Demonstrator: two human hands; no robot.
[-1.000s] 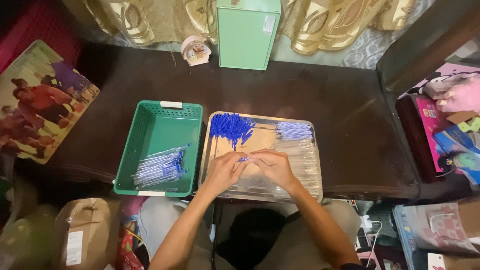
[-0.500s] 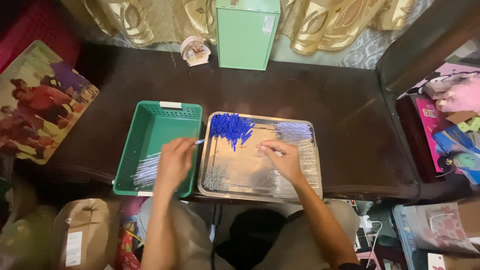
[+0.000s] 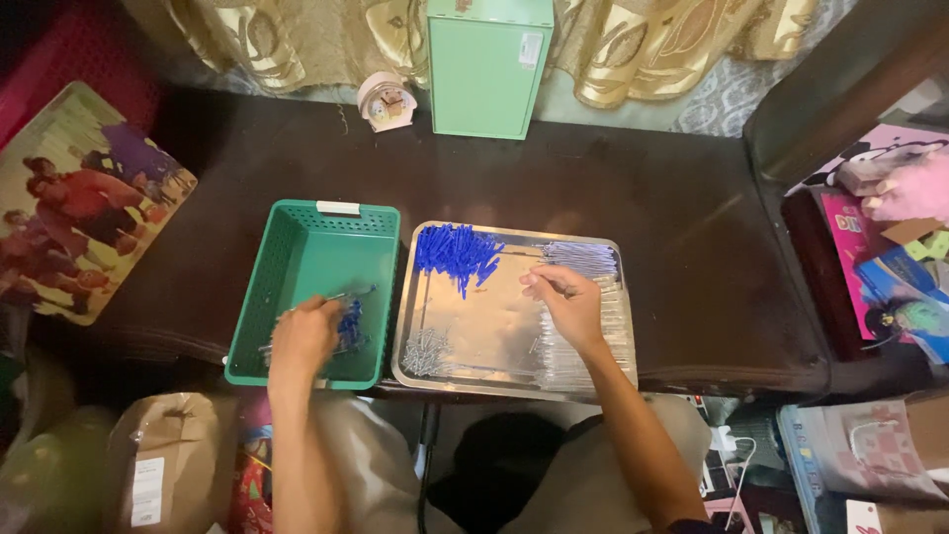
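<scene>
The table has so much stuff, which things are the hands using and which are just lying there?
In use: green basket under the left hand; metal tray under the right hand; blue caps; clear tubes.
Lying about: green box, small clock, picture board.

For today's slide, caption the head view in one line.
Left hand in green basket; right hand over steel tray of blue caps.

Count: 1 green basket (image 3: 297, 259), 1 metal tray (image 3: 593, 386), 1 green box (image 3: 486, 74), 1 small clock (image 3: 386, 101), 2 hands; pen parts approx. dozens, uncounted.
</scene>
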